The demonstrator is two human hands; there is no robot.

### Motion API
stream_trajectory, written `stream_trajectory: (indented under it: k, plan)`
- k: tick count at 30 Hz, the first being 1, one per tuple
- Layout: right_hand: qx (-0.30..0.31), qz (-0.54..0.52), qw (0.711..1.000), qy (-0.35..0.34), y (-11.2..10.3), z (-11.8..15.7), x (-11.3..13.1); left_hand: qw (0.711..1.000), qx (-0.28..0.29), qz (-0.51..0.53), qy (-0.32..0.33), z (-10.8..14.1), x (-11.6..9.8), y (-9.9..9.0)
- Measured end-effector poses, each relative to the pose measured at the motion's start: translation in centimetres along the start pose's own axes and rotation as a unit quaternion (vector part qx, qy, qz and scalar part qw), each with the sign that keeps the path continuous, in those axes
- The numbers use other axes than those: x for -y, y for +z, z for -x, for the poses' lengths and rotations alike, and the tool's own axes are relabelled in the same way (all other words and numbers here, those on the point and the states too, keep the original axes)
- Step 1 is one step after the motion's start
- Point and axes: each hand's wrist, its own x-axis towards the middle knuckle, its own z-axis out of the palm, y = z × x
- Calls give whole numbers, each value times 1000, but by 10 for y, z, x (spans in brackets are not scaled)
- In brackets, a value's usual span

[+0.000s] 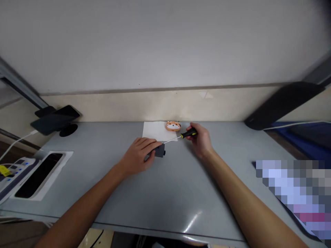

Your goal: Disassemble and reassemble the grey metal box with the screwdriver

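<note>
My left hand is closed around a small dark grey box-shaped part, pressing it to the desk; the fingers cover much of it. In my right hand is a screwdriver with a black and yellow handle. Its thin metal shaft slants down to the left, and the tip meets the top edge of the grey part near my left fingertips. Whether the tip sits in a screw is too small to tell. Just behind lie a white sheet of paper and an orange animal-face case.
On the left are a phone on a stand, another phone lying on white paper, and a power strip with cables. A black cylindrical object leans at the back right. A blurred-out screen occupies the right front. A wall borders the grey desk.
</note>
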Motion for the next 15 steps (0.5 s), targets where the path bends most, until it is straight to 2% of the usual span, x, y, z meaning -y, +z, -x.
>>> stream_trajectory:
  k: [8, 15]
  plan:
    - [-8, -1, 1000, -11, -1, 0, 4, 998, 34, -50, 18, 0, 1, -4]
    - [-15, -6, 1000, -10, -4, -2, 9, 998, 26, -45, 20, -1, 5, -2]
